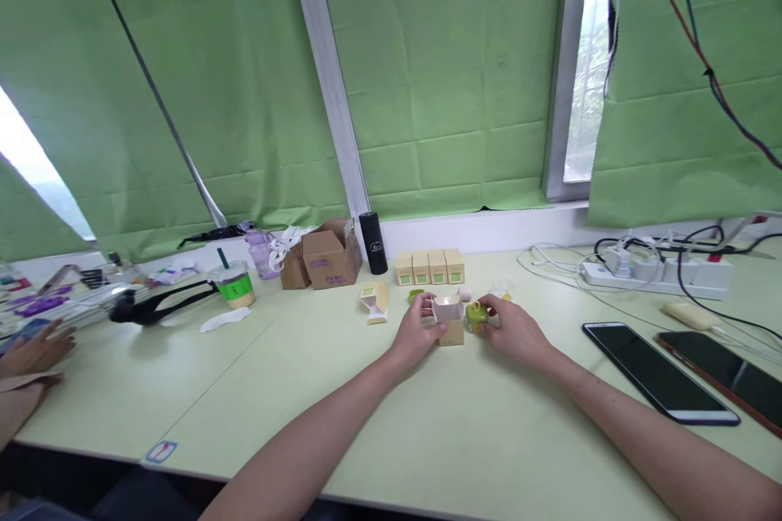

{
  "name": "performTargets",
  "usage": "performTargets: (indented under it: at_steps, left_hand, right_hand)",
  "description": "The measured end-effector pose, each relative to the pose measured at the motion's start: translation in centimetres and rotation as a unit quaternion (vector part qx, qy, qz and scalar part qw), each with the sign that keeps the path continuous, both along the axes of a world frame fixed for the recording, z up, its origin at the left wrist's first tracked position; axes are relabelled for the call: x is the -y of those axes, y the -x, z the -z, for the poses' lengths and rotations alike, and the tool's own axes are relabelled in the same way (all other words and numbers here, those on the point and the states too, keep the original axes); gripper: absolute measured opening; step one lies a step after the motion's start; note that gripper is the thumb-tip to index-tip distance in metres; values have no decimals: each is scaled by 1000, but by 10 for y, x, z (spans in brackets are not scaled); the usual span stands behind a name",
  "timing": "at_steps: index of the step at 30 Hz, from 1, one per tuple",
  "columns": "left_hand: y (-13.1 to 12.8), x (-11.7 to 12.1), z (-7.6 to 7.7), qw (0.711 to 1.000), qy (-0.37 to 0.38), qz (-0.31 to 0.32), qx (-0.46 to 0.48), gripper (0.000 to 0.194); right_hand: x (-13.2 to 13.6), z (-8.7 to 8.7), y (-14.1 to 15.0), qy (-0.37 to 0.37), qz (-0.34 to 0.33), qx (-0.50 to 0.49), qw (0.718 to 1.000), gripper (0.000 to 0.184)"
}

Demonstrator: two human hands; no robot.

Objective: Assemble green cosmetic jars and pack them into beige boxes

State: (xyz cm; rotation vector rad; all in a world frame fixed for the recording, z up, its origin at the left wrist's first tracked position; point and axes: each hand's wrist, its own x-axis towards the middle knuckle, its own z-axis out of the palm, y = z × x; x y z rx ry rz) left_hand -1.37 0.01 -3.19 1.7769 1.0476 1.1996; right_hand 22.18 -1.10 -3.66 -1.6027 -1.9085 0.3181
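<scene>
My left hand [419, 328] grips a small cardboard box [450, 332] by its side, and the top of the box stands open, showing a pale inside. Just right of it, my right hand [511, 327] pinches a small green-topped container [476, 314] with a little loop on its lid. The container is beside the box, not in it. Behind my left hand lies a small green piece [416, 294], partly hidden. Another small box [374, 303] lies left of my hands with its flaps spread. Several closed boxes [429, 268] stand in a row behind.
At the right lie two phones [660, 370] [727, 374] and a power strip [660, 273] with cables. A black cylinder [373, 244], a brown carton [330, 259] and a drink cup [234, 285] stand at back left. Another person's hand [37, 352] rests at far left.
</scene>
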Motion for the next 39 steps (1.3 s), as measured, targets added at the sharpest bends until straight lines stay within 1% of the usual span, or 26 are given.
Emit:
performTargets:
  at_steps: [1,5,8,10,14,18,22,26,28,32,35,37,39]
  left_hand:
    - [0,2,-3,1000,-21,-7,15,46]
    - [-2,8,-10,995,-88,-27,45,23]
    - [-3,8,-11,993,-104,-40,38,12]
    - [-5,6,-10,993,-100,-44,35,10]
    - [-5,3,-10,995,-74,-49,49,15]
    - [-4,-1,-8,994,-46,-41,85,19]
    - [-3,-7,-8,990,20,-26,137,32]
    - [-2,-10,-8,981,87,-27,170,46]
    - [-1,-11,-9,977,108,-20,183,51]
    - [-1,-10,-10,971,127,-3,201,56]
    - [0,-9,-11,970,136,2,203,57]
    - [0,-9,-12,970,135,7,204,57]
    - [1,-8,-13,969,136,16,206,58]
  right_hand:
    - [0,-1,0,2,2,1,1000,31]
    - [1,-4,-1,11,6,7,1000,29]
    - [0,-3,-2,12,3,7,1000,31]
    - [-2,-2,-2,9,-1,1,1000,31]
    - [-3,-1,-4,3,-24,-22,999,30]
    - [-2,-1,-4,-4,-43,-35,998,28]
    - [-1,-1,-4,-6,-56,-38,998,27]
    - [-2,0,-4,-10,-49,-30,998,27]
    - [-3,1,-4,-12,-45,-31,998,27]
    - [-6,6,-5,-21,-46,-44,998,27]
    - [-9,10,-6,-34,-34,-64,997,27]
    - [-10,9,-7,-47,-24,-99,994,28]
    - [-10,5,-6,-65,-16,-149,987,28]
